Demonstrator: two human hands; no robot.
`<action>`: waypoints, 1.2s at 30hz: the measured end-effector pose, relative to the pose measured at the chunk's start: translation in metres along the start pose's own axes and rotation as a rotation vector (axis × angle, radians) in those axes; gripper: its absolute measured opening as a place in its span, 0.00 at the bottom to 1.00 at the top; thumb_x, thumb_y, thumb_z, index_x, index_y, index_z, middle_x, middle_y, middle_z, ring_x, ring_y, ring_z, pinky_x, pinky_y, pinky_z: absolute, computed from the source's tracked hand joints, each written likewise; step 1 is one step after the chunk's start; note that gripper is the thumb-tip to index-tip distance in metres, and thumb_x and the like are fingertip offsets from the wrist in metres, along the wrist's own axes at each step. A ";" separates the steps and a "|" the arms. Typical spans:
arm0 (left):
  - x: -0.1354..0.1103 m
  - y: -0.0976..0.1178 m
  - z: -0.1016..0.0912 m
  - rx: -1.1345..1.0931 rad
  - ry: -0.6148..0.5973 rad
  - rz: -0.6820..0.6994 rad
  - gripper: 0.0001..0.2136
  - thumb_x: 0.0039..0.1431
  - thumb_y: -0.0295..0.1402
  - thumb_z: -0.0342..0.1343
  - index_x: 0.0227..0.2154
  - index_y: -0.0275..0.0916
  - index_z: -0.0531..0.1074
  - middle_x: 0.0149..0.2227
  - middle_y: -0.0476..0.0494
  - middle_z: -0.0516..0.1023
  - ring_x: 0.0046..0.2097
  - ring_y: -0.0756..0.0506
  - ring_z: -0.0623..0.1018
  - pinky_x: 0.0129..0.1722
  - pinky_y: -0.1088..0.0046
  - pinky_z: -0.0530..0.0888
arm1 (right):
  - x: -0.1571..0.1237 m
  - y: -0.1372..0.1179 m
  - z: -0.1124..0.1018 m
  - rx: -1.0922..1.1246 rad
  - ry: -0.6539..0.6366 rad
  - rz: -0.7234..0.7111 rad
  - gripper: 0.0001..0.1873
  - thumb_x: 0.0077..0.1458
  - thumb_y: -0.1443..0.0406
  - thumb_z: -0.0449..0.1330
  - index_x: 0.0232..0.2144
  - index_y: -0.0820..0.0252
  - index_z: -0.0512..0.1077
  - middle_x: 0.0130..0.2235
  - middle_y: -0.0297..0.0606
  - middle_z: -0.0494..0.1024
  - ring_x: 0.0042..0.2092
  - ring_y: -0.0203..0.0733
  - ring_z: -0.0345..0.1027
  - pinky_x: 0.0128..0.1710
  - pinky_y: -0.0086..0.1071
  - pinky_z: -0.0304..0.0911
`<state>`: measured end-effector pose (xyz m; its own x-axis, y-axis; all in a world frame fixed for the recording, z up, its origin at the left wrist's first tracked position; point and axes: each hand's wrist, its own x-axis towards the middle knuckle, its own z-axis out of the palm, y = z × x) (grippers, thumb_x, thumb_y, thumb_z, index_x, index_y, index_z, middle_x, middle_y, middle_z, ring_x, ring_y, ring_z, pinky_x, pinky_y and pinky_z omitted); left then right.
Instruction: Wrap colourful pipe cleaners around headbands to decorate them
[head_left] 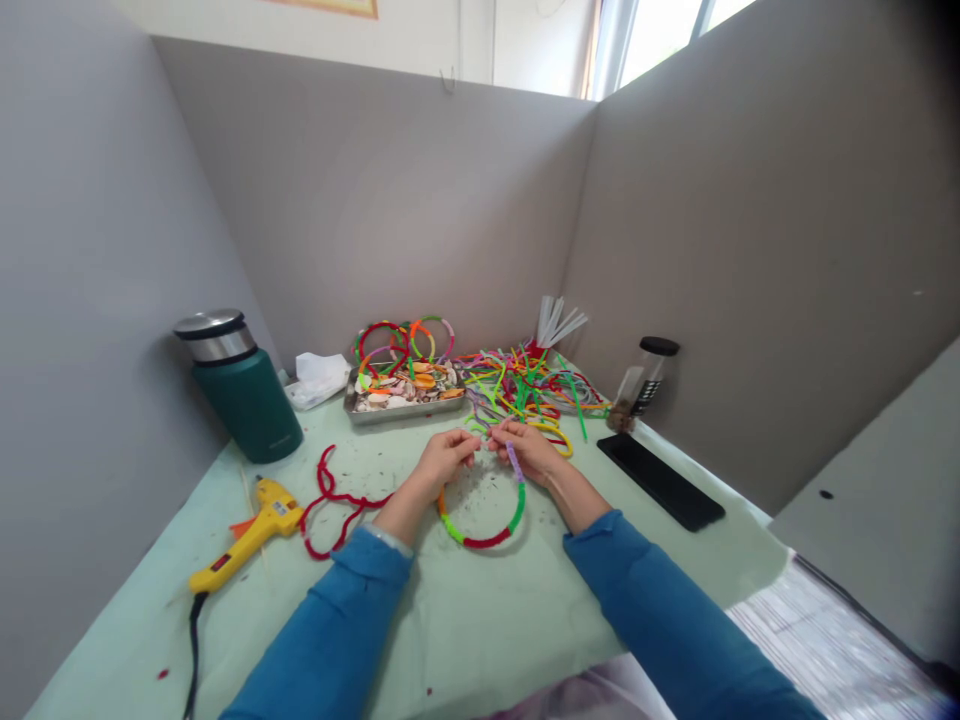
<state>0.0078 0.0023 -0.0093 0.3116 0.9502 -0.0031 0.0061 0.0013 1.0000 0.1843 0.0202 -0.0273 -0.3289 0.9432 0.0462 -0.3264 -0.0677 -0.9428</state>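
Note:
My left hand (pixel 448 458) and my right hand (pixel 527 452) face each other over the table, fingertips pinched and close together. Between them hangs a ring (pixel 487 541) wrapped in fuzzy pipe cleaner, with orange, lime, red, green and purple sections. Its orange side runs up into my left hand, its purple side to my right hand. The top of the ring is hidden by my fingers, and what exactly the fingertips pinch there is too small to make out. A bent dark red pipe cleaner (pixel 328 490) lies beside my left wrist.
A yellow glue gun (pixel 255 530) and a green flask (pixel 251 400) stand left. Behind are a metal tray (pixel 409 410) of shells, finished-looking rings (pixel 384 345), loose pipe cleaners (pixel 517 380) and white glue sticks (pixel 555 322). Right are a black phone-like slab (pixel 660 480) and a jar (pixel 645 385).

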 end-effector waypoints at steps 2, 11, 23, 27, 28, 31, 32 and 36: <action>-0.001 0.000 -0.001 -0.016 -0.049 0.002 0.15 0.47 0.43 0.58 0.26 0.35 0.67 0.18 0.54 0.65 0.13 0.59 0.53 0.12 0.80 0.47 | -0.001 -0.001 0.001 -0.013 0.005 0.003 0.13 0.42 0.61 0.66 0.28 0.64 0.72 0.24 0.36 0.73 0.21 0.28 0.60 0.19 0.23 0.54; -0.006 0.003 -0.001 -0.012 -0.288 -0.067 0.14 0.47 0.42 0.58 0.25 0.34 0.67 0.18 0.51 0.69 0.12 0.59 0.54 0.12 0.79 0.47 | -0.003 -0.003 0.005 -0.120 0.022 -0.001 0.13 0.40 0.60 0.67 0.22 0.65 0.70 0.22 0.34 0.72 0.20 0.27 0.59 0.20 0.25 0.51; -0.002 -0.004 0.005 0.117 -0.245 -0.064 0.14 0.49 0.42 0.55 0.31 0.34 0.67 0.19 0.50 0.72 0.11 0.58 0.54 0.10 0.79 0.48 | -0.003 -0.001 0.004 -0.167 0.018 -0.032 0.13 0.40 0.59 0.66 0.23 0.63 0.71 0.25 0.35 0.72 0.23 0.29 0.57 0.23 0.27 0.51; -0.001 -0.003 0.006 0.117 -0.215 -0.063 0.13 0.50 0.41 0.54 0.32 0.35 0.65 0.17 0.51 0.71 0.10 0.58 0.53 0.10 0.80 0.47 | -0.004 -0.002 0.006 -0.190 0.019 -0.082 0.13 0.40 0.58 0.66 0.23 0.63 0.72 0.25 0.35 0.72 0.24 0.31 0.58 0.25 0.28 0.52; -0.001 -0.003 0.006 0.121 -0.208 -0.061 0.13 0.50 0.40 0.54 0.31 0.35 0.65 0.17 0.52 0.70 0.10 0.58 0.53 0.10 0.80 0.47 | -0.004 -0.002 0.007 -0.192 0.015 -0.092 0.13 0.40 0.58 0.66 0.24 0.63 0.73 0.25 0.35 0.72 0.25 0.31 0.58 0.26 0.28 0.52; -0.001 -0.002 0.007 0.129 -0.186 -0.055 0.11 0.50 0.40 0.54 0.30 0.36 0.64 0.16 0.51 0.70 0.10 0.58 0.53 0.11 0.80 0.47 | -0.006 -0.004 0.009 -0.200 -0.008 -0.119 0.12 0.40 0.59 0.66 0.25 0.63 0.74 0.30 0.36 0.73 0.27 0.32 0.59 0.27 0.29 0.53; -0.001 -0.001 0.007 0.130 -0.173 -0.055 0.11 0.50 0.40 0.54 0.30 0.36 0.64 0.16 0.51 0.70 0.10 0.58 0.53 0.11 0.80 0.47 | -0.006 -0.005 0.009 -0.203 -0.013 -0.124 0.12 0.40 0.59 0.66 0.26 0.63 0.75 0.33 0.37 0.73 0.28 0.32 0.60 0.28 0.29 0.53; -0.002 0.002 0.007 0.117 -0.102 -0.076 0.11 0.50 0.40 0.54 0.26 0.37 0.63 0.15 0.53 0.67 0.11 0.58 0.53 0.12 0.80 0.46 | -0.007 -0.006 0.010 -0.206 -0.017 -0.132 0.11 0.40 0.59 0.66 0.25 0.62 0.75 0.38 0.39 0.73 0.30 0.33 0.62 0.30 0.29 0.56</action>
<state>0.0139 -0.0013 -0.0070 0.4007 0.9123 -0.0850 0.1417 0.0300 0.9895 0.1796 0.0108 -0.0184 -0.3111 0.9337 0.1775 -0.1809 0.1251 -0.9755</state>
